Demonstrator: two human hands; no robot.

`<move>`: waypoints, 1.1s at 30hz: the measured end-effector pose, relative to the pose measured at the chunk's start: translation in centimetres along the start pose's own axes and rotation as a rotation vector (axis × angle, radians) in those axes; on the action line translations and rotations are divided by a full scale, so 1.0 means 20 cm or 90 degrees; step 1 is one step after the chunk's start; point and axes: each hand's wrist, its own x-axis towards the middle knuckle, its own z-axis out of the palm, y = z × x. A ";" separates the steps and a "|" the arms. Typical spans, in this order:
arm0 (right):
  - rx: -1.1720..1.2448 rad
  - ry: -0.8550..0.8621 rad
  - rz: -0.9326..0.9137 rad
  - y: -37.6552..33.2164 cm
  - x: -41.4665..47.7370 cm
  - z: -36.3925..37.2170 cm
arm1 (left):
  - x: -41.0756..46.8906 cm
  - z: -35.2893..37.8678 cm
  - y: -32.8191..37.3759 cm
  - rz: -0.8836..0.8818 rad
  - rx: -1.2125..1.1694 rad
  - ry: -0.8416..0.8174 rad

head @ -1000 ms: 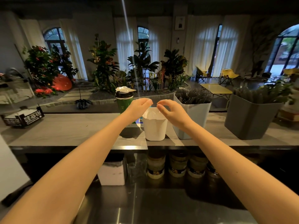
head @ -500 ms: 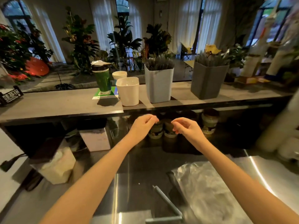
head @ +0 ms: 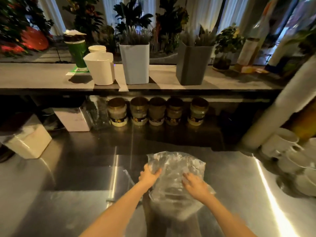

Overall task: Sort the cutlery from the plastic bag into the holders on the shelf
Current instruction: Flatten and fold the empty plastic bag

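Plastic bag (head: 177, 166) lies crumpled on the near middle of the steel worktop (head: 68, 168). The left hand (head: 149, 176) grips its left edge, fingers curled over the film. The right hand (head: 195, 184) rests on it with fingers spread. On the far shelf (head: 34, 77) stand 3 containers: a white holder (head: 100, 69), a pale blue holder (head: 135, 64) and a dark grey holder (head: 191, 64), the last 2 filled with what looks like dark cutlery (head: 135, 37).

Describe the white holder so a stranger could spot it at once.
Find the long grey shelf above the steel counter. Three holders stand along it; the white holder is leftmost, beside the green cup. Unlike the blue holder and grey holder, it is short with nothing sticking out.
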 end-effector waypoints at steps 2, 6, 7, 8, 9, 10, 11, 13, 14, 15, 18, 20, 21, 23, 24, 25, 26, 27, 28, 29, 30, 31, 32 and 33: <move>-0.020 -0.069 -0.018 0.09 0.00 0.08 | -0.03 0.08 -0.02 -0.018 -0.051 0.014; -0.008 -0.198 0.007 0.19 -0.03 0.21 | -0.06 0.17 -0.04 -0.045 -0.062 0.034; 0.038 -0.201 0.015 0.19 -0.04 0.19 | -0.05 0.17 -0.05 -0.042 -0.073 0.033; 0.073 -0.189 0.007 0.19 -0.04 0.16 | -0.05 0.16 -0.04 -0.037 -0.099 0.032; 0.119 -0.169 0.000 0.19 -0.04 0.10 | -0.03 0.15 -0.04 -0.031 -0.138 0.037; 0.170 -0.130 0.004 0.18 -0.04 0.03 | -0.01 0.13 -0.03 -0.032 -0.172 0.043; 0.229 -0.055 0.007 0.18 -0.04 -0.04 | 0.01 0.11 -0.01 -0.037 -0.199 0.048; 0.337 0.131 -0.008 0.19 -0.04 -0.15 | 0.05 0.08 0.04 -0.059 -0.235 0.065; 0.396 0.211 -0.009 0.20 -0.03 -0.19 | 0.06 0.06 0.07 -0.078 -0.246 0.076; 0.440 0.268 -0.004 0.20 -0.01 -0.21 | 0.09 0.05 0.10 -0.090 -0.250 0.087; 0.456 0.309 0.050 0.25 0.12 -0.23 | 0.17 0.03 0.12 -0.109 -0.180 0.077; 0.440 0.290 0.155 0.32 0.26 -0.20 | 0.23 0.04 0.10 -0.097 -0.150 0.074; 0.450 0.267 0.230 0.37 0.34 -0.18 | 0.26 0.05 0.10 -0.089 -0.153 0.079; 0.463 0.209 0.350 0.44 0.45 -0.11 | 0.29 0.07 0.09 -0.062 -0.213 0.092; 0.475 0.196 0.378 0.46 0.49 -0.08 | 0.29 0.07 0.09 -0.051 -0.250 0.093; 0.516 0.190 0.379 0.45 0.50 -0.07 | 0.29 0.08 0.09 -0.035 -0.281 0.090; 0.552 0.176 0.371 0.45 0.50 -0.06 | 0.28 0.08 0.10 -0.020 -0.302 0.081; 0.559 0.156 0.352 0.45 0.50 -0.05 | 0.27 0.07 0.11 -0.002 -0.321 0.071; 0.544 0.137 0.329 0.45 0.48 -0.07 | 0.26 0.05 0.14 0.018 -0.338 0.061; 0.533 0.138 0.310 0.44 0.46 -0.10 | 0.25 0.02 0.16 0.032 -0.361 0.051; 0.534 0.136 0.285 0.43 0.42 -0.14 | 0.25 -0.01 0.19 0.042 -0.386 0.047; 0.541 0.135 0.244 0.43 0.38 -0.19 | 0.24 -0.04 0.21 0.058 -0.401 0.054; 0.541 0.138 0.193 0.43 0.34 -0.24 | 0.22 -0.08 0.24 0.076 -0.397 0.063; 0.551 0.147 0.147 0.42 0.30 -0.28 | 0.21 -0.11 0.27 0.097 -0.385 0.070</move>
